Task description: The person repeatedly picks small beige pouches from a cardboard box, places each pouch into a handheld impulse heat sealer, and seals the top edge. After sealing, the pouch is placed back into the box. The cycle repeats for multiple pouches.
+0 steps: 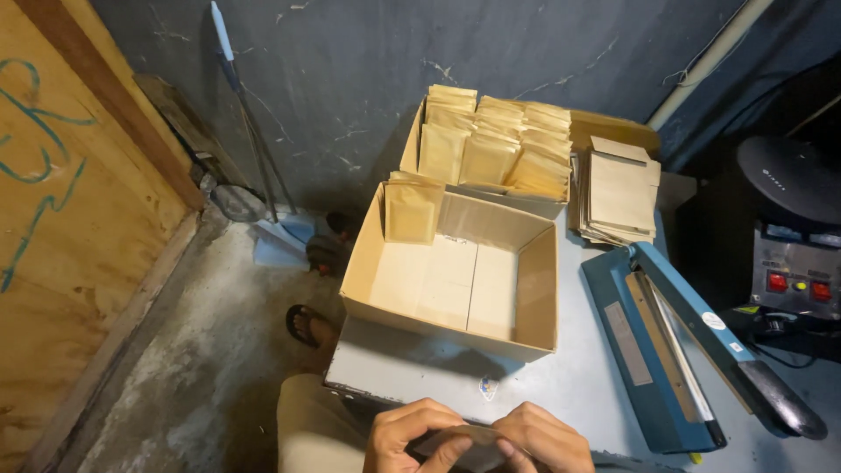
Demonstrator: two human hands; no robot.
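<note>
At the near edge of the frame the left hand [419, 435] and the right hand [545, 438] meet over one small flat pouch [464, 440]. Fingers and thumbs of both hands are closed narrowly on it, pinching it from either end; most of the pouch is hidden behind the fingers, and its contents cannot be told.

Just beyond the hands stands an open cardboard box [534, 293] on a grey table [569, 385]. The box is nearly bare inside: a few tan packets [412, 210] stand upright in its far left corner. Directly behind it, touching, a second open box [410, 144] is packed with upright rows of like packets [495, 144].

To the right of the far box lies a loose stack of flat tan bags [620, 191]. Nearer, at the right of the table, sits a blue heat sealer [653, 350] with its arm raised. Farther right is a dark machine with red buttons [793, 285].

Below the table at left, a foot in a sandal [307, 326] rests on the concrete floor [210, 368]. A wooden panel [61, 219] leans along the far left.
</note>
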